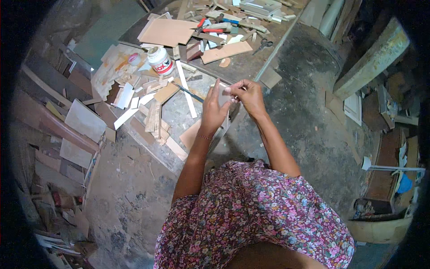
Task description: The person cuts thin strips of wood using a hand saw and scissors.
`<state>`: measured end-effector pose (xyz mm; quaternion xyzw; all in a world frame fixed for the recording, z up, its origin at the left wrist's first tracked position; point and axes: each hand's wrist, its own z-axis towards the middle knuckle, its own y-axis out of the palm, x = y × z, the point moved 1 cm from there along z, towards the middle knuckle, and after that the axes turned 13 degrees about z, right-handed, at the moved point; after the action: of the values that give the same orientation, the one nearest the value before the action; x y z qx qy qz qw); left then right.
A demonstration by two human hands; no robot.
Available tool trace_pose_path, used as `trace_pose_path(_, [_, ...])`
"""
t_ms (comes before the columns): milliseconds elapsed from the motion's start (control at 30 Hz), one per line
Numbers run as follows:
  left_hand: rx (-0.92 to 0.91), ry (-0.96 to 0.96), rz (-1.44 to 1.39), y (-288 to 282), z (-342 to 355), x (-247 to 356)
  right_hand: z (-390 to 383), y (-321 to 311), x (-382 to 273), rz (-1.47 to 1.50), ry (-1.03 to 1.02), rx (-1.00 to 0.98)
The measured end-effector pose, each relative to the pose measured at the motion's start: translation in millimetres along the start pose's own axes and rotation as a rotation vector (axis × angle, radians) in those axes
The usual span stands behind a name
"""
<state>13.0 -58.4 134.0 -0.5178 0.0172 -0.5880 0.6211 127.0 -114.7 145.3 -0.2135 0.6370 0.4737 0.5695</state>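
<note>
My left hand (214, 110) and my right hand (252, 99) meet above the near corner of the work table. Between their fingertips is a small, thin, pale piece (222, 96), mostly covered by the fingers; its material is too unclear to tell. The left fingers point upward along its side, while the right thumb and fingers pinch its other edge. Beyond the left hand lies a dark slender stick-like tool (188, 92), across wood offcuts. A white tub (157, 57) with a red label stands farther left, beside a small pink item (134, 58).
Wood strips (153, 119) and a long white strip (186, 89) litter the table. Red-handled pliers (210, 30), dark scissors (263, 45) and a tan board (172, 31) lie at the back. A thick post (374, 58) leans at the right; boards (85, 121) stand at the left.
</note>
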Motion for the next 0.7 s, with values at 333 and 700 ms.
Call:
trace_pose_path(333, [0.357,-0.266,-0.025,-49.8,1.8,-21.8,25.5,58.3,8.0,0.006,0.168,-0.141])
trace_pose_path(700, [0.402,-0.329,-0.448,-80.4,3.8,-52.7,48.2,99.8,23.0,-0.008,0.141,-0.240])
